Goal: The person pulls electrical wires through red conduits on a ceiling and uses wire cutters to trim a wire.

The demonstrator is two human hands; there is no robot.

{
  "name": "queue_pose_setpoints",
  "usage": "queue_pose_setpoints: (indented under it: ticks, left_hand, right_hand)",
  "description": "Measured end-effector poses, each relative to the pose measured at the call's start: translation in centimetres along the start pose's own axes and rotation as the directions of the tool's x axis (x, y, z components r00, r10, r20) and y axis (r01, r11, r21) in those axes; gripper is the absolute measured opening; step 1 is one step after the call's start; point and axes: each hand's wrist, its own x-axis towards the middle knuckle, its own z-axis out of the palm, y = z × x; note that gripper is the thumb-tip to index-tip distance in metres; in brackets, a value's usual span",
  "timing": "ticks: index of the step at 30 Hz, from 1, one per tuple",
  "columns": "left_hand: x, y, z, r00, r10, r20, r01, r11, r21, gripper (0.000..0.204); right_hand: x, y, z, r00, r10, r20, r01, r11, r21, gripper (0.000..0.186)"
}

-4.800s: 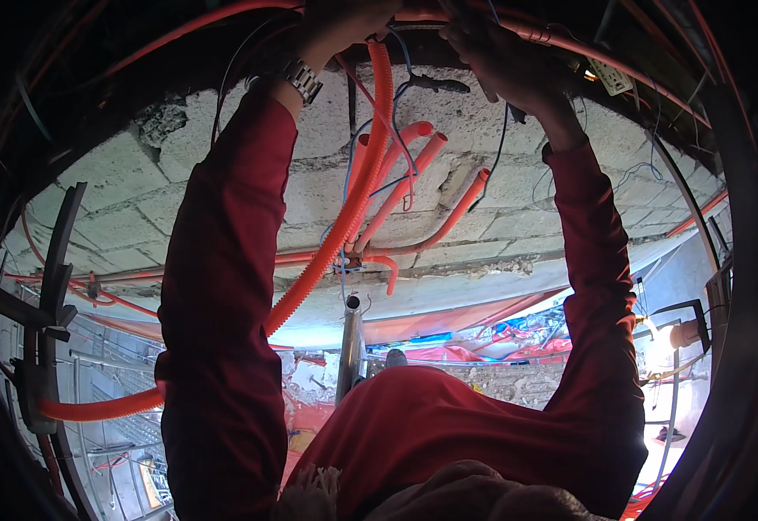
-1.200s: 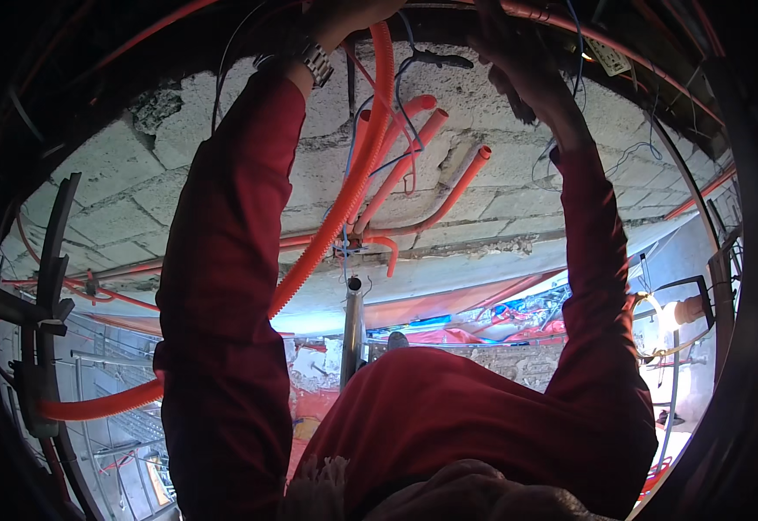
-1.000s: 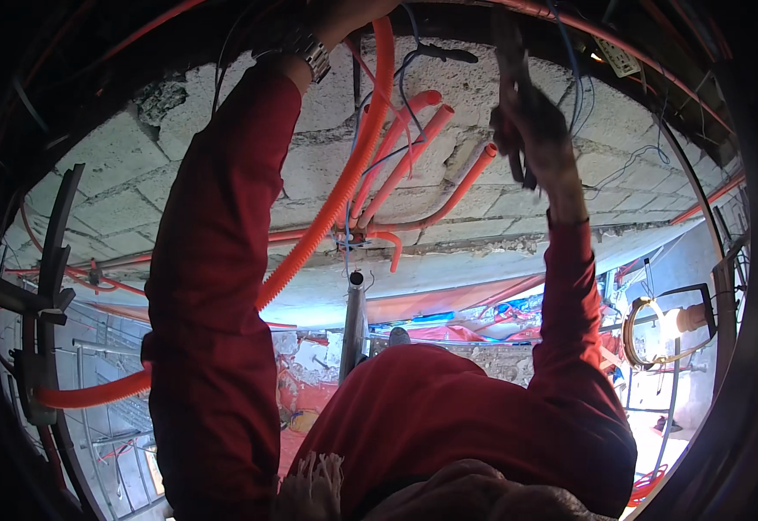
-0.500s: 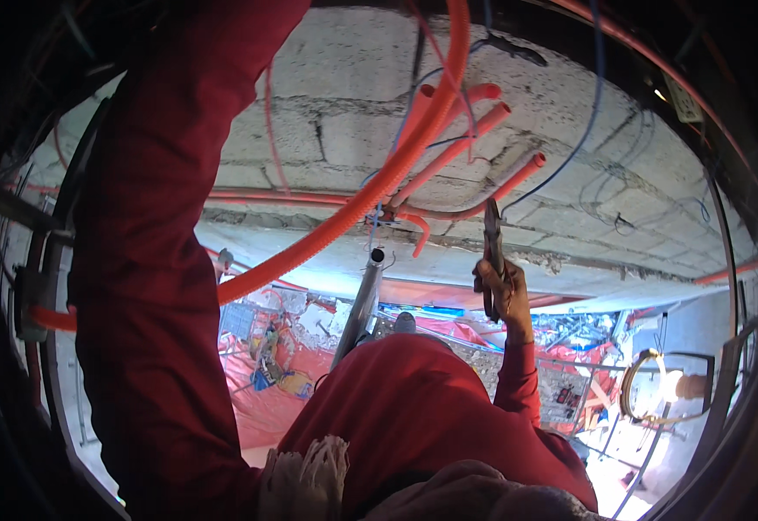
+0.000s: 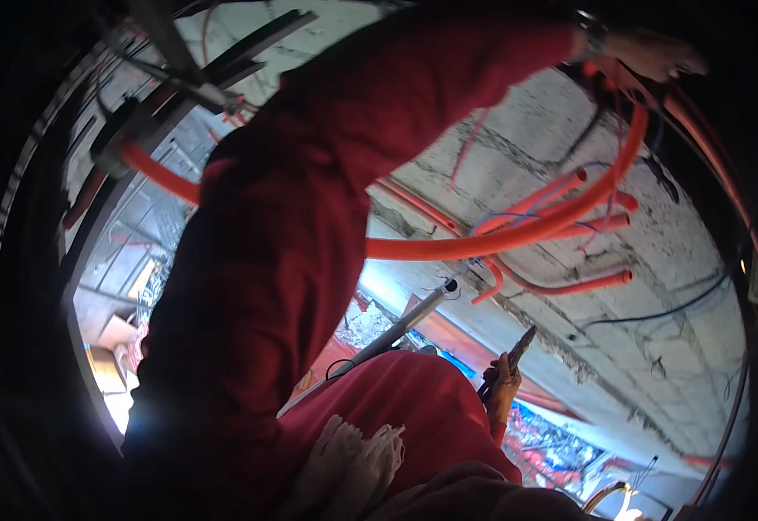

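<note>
My left arm crosses overhead to the upper right. My left hand (image 5: 648, 56) is up there in shadow, beside the upper end of a ribbed orange flexible conduit (image 5: 474, 248). Its fingers look curled, but what is in them is hidden. Lower down, my right hand (image 5: 504, 382) is closed around a pair of pliers (image 5: 522, 346), jaws pointing up and to the right. Several smooth orange conduit stubs (image 5: 587, 285) stick out above the pliers, with thin blue wire running among them.
A rough concrete block wall (image 5: 657, 339) fills the right side. A grey metal pipe (image 5: 388, 334) with an open end slants up before me. Dark metal bars (image 5: 249, 43) cross the upper left. Below lie red sheeting and rubble, with a bright lamp (image 5: 626, 512) at the bottom right.
The view has tilted and swung left. My left hand has come into sight at the upper right, beside the flexible conduit. My right hand still holds the pliers, now lower in view and tilted right.
</note>
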Motion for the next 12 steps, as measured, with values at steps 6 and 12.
queue_pose_setpoints:
  ticks: [6, 12]
  left_hand:
    - [-1.4, 0.6, -1.2, 0.947, -0.207, -0.246, 0.267, 0.932, 0.244, 0.014]
    - [-0.7, 1.7, -0.4, 0.98, -0.045, -0.196, 0.1, 0.955, 0.279, 0.016]
  right_hand:
    - [0.5, -0.6, 2.7, 0.998, 0.04, 0.04, -0.04, 0.999, -0.001, 0.04]
    - [1.9, 0.3, 4.5, 0.998, 0.0, 0.055, -0.001, 1.0, 0.02, 0.039]
